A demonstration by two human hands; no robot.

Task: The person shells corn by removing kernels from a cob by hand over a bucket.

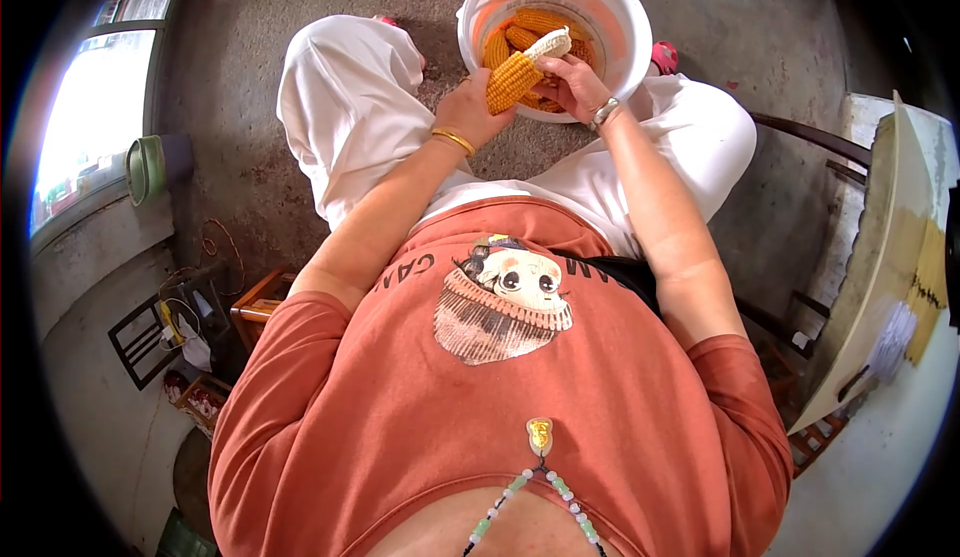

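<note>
Over the near rim of a white bucket (636, 32), my left hand (474, 112) is closed around a yellow corn cob (512, 84), with a gold bangle on the wrist. My right hand (575, 87), wearing a silver watch or bracelet, has its fingers closed on a pale bare cob (549, 47) that lies against the yellow one. Whether the two cobs are separate pieces is unclear. Inside the bucket lie several whole yellow cobs (540, 23), partly hidden by my hands.
My knees in white trousers (350, 87) flank the bucket on the concrete floor (250, 77). A wooden stool (262, 302) stands at the left, near a cable. A board (850, 277) leans at the right. A green container (146, 170) is by the window.
</note>
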